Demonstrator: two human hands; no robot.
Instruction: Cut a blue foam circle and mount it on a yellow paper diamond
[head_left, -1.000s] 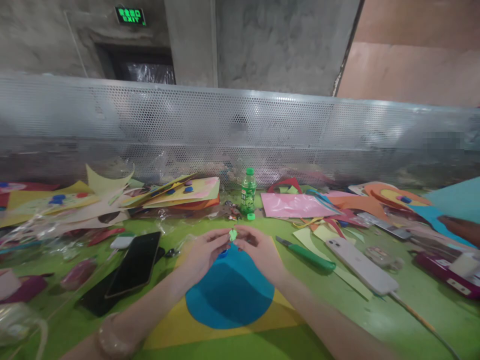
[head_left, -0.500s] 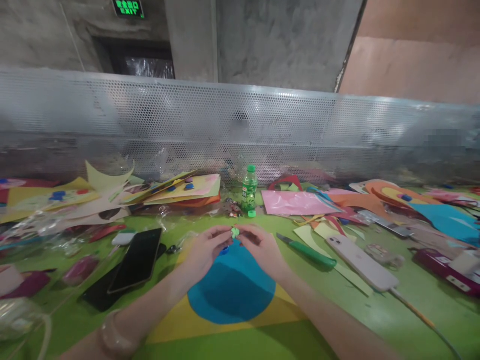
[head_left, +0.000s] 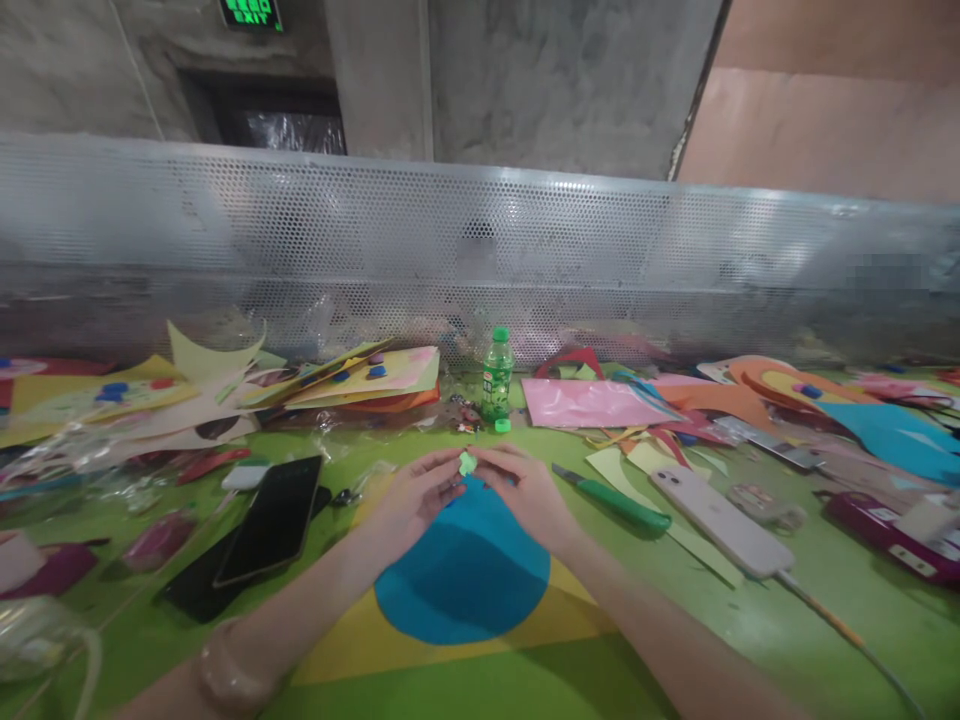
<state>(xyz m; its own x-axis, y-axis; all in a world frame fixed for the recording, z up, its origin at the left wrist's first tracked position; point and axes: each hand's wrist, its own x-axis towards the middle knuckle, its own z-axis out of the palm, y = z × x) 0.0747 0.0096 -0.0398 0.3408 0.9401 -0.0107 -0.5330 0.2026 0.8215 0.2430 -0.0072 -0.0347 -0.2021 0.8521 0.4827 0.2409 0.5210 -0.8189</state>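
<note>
My left hand (head_left: 411,497) and my right hand (head_left: 525,492) meet above the far edge of a blue foam circle (head_left: 463,576), which lies on a yellow sheet (head_left: 360,650). Both hands pinch a small light-green foam piece (head_left: 467,463) between their fingertips. A small blue bit shows under my left fingers. My left wrist wears a pale bracelet (head_left: 225,675).
A green table (head_left: 787,640) carries a black phone (head_left: 271,520) at left, a green-handled knife (head_left: 613,500) and a white phone (head_left: 721,520) on a cable at right. A green bottle (head_left: 496,378) stands behind my hands. Foam sheets pile along a perforated metal screen (head_left: 480,250).
My hands have stayed together on the green piece, with only slight finger shifts. The camera has tilted a little, and a blue sheet at the far right sits lower.
</note>
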